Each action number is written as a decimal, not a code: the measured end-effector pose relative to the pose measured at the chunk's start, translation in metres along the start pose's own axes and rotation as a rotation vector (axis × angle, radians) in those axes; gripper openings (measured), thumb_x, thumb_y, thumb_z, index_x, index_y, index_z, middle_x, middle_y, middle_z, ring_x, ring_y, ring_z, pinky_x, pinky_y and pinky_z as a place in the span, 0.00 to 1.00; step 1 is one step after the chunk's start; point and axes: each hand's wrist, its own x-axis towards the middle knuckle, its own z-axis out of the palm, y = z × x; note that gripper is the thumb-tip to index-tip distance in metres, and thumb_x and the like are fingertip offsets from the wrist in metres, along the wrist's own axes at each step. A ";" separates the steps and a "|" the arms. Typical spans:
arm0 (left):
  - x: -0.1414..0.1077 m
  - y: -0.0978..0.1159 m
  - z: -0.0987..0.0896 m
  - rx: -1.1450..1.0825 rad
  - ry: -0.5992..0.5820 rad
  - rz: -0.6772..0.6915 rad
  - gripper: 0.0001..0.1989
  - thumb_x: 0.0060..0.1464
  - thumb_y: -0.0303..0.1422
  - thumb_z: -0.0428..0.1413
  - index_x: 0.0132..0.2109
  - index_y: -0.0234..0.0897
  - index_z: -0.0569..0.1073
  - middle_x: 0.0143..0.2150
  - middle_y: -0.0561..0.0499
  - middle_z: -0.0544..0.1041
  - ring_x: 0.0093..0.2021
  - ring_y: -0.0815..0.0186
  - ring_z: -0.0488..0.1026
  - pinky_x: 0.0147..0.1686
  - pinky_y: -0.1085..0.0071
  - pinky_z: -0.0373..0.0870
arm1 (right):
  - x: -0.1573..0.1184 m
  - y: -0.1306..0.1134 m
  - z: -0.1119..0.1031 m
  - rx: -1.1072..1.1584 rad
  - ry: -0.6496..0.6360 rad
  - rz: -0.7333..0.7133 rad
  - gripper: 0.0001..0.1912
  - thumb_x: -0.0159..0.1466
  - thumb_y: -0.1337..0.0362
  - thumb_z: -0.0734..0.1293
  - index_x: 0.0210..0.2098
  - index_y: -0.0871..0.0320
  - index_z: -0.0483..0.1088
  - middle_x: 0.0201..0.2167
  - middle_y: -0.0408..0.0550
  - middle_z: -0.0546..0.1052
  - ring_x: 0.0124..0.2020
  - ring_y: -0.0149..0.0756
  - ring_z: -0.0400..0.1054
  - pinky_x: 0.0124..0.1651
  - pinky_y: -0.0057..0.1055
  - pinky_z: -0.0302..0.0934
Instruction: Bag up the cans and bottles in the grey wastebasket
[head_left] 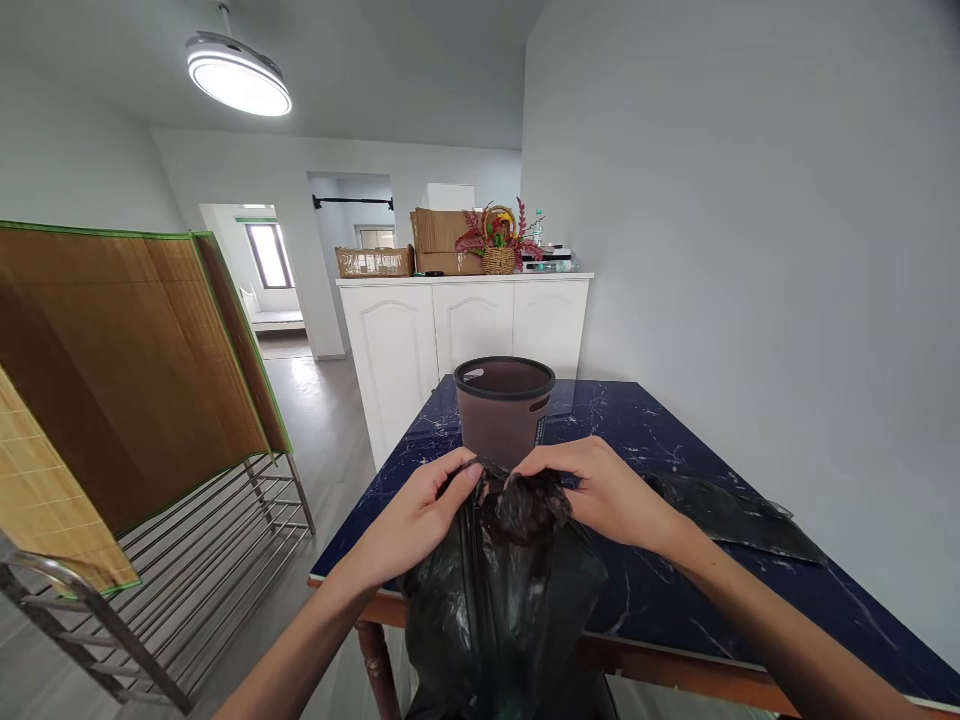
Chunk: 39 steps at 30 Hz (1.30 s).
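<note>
A black plastic bag [506,620] hangs in front of the table's near edge, its gathered top between both hands. My left hand [424,515] pinches the left side of the bag's top between thumb and fingers. On the right side of that top, my right hand [600,490] is closed on the plastic. Just beyond the hands, a brownish bin [499,425] with a black rim stands upright on the dark blue marbled table [427,440]. What the bag contains is hidden.
Flat black plastic [739,515] lies on the table's right side. A metal rack [217,540] with a brown mat [135,350] stands at the left. Behind the table, a white cabinet [397,340] holds cardboard boxes [442,235] and a flower basket [498,260]. A wall borders the right.
</note>
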 end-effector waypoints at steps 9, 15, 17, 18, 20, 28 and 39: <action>-0.001 0.002 0.011 0.168 0.086 0.067 0.17 0.74 0.43 0.47 0.37 0.40 0.70 0.36 0.53 0.73 0.37 0.64 0.68 0.40 0.69 0.64 | 0.000 0.016 0.018 -0.279 0.265 -0.151 0.12 0.70 0.77 0.66 0.42 0.55 0.79 0.42 0.48 0.85 0.42 0.37 0.81 0.45 0.31 0.74; 0.003 0.002 0.023 0.124 0.176 0.046 0.24 0.73 0.49 0.47 0.35 0.41 0.76 0.35 0.50 0.77 0.39 0.58 0.71 0.44 0.65 0.66 | 0.005 0.024 0.042 -0.412 0.637 -0.346 0.19 0.67 0.82 0.63 0.46 0.55 0.79 0.46 0.51 0.86 0.46 0.39 0.82 0.50 0.37 0.77; 0.008 0.001 0.021 -0.084 0.212 -0.040 0.30 0.74 0.54 0.43 0.37 0.42 0.81 0.38 0.48 0.81 0.44 0.56 0.75 0.48 0.64 0.68 | 0.008 0.023 0.043 -0.431 0.672 -0.417 0.21 0.67 0.83 0.63 0.47 0.55 0.79 0.46 0.52 0.86 0.47 0.40 0.81 0.49 0.39 0.77; 0.011 0.001 0.020 -0.192 0.215 -0.094 0.31 0.73 0.56 0.43 0.39 0.42 0.83 0.39 0.47 0.83 0.45 0.56 0.76 0.49 0.64 0.69 | 0.010 0.023 0.044 -0.448 0.671 -0.447 0.21 0.67 0.84 0.63 0.48 0.55 0.78 0.47 0.53 0.86 0.47 0.41 0.81 0.49 0.40 0.77; 0.018 0.002 0.017 -0.391 0.170 -0.190 0.27 0.70 0.57 0.51 0.44 0.41 0.85 0.41 0.47 0.85 0.45 0.57 0.79 0.47 0.66 0.72 | 0.012 0.022 0.043 -0.497 0.670 -0.480 0.21 0.66 0.83 0.64 0.48 0.54 0.78 0.48 0.54 0.85 0.47 0.43 0.79 0.47 0.42 0.77; 0.037 -0.006 0.016 -0.786 0.113 -0.249 0.19 0.56 0.46 0.72 0.46 0.36 0.86 0.37 0.47 0.86 0.33 0.66 0.80 0.39 0.71 0.74 | 0.011 0.025 0.037 -0.520 0.643 -0.413 0.20 0.67 0.81 0.67 0.46 0.49 0.80 0.54 0.52 0.81 0.54 0.44 0.76 0.52 0.46 0.74; 0.033 -0.078 -0.014 -0.593 0.208 -0.333 0.19 0.55 0.48 0.72 0.36 0.35 0.85 0.42 0.46 0.84 0.44 0.65 0.77 0.50 0.73 0.71 | -0.064 0.039 0.039 -0.171 0.397 -0.052 0.14 0.70 0.74 0.70 0.43 0.47 0.81 0.50 0.48 0.83 0.51 0.45 0.74 0.53 0.47 0.70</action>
